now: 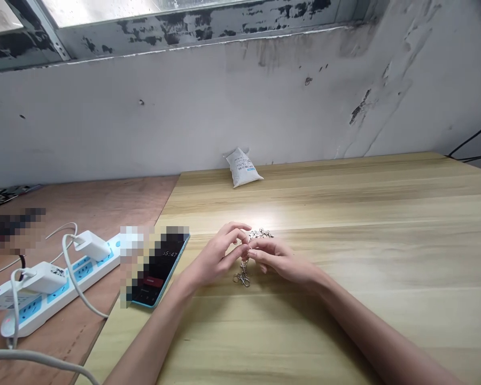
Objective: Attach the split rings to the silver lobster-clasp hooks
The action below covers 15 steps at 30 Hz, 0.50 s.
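Both my hands meet over the light wooden table point(344, 224), near its middle. My left hand point(220, 254) has its fingers curled in a pinch around a small metal key-ring clasp point(243, 277) that hangs down from the fingertips. Facing it, my right hand point(280, 259) pinches the same piece from the other side. A small heap of similar shiny metal clasps point(260, 233) lies on the table just behind my fingers.
A phone point(158, 270) in a blue case lies left of my left hand, screen lit. Further left, a white and blue power strip point(60, 283) holds white chargers and cables on a brown board. A small white bag point(242, 167) leans by the wall.
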Tool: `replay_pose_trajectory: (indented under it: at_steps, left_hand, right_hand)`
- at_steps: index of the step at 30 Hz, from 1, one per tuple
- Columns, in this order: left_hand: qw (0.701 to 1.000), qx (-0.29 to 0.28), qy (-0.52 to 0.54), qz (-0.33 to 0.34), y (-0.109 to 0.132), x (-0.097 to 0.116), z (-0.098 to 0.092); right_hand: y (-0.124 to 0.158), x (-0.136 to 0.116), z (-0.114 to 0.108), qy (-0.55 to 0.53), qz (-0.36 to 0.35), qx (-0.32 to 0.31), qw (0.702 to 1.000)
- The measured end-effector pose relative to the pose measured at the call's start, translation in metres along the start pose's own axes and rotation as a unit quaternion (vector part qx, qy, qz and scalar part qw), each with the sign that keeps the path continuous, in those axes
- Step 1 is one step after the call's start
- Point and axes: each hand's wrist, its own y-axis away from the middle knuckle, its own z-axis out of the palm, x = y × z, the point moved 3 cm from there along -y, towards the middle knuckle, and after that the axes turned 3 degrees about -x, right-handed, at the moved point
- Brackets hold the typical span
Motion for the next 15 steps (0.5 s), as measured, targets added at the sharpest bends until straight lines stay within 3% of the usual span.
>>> replay_pose_trajectory:
  at_steps: [4, 8, 12, 15]
  left_hand:
    - [1.0, 0.018, -0.022, 0.006, -0.001, -0.001, 0.002]
    - [0.999, 0.032, -0.019, -0.001, -0.002, -0.002, 0.001]
    - [0.998, 0.035, 0.009, -0.054, 0.0, -0.009, 0.002]
    - [0.995, 0.036, 0.012, -0.092, 0.0, -0.014, 0.005]
  right_hand:
    - [0.001, -0.001, -0.001, -0.085, 0.015, 0.005, 0.996]
    - [0.001, 0.003, -0.004, -0.078, 0.024, 0.022, 0.996]
    - [-0.001, 0.01, -0.008, 0.099, -0.013, 0.108, 0.989]
    - [-0.001, 0.013, -0.01, 0.28, -0.069, 0.184, 0.94]
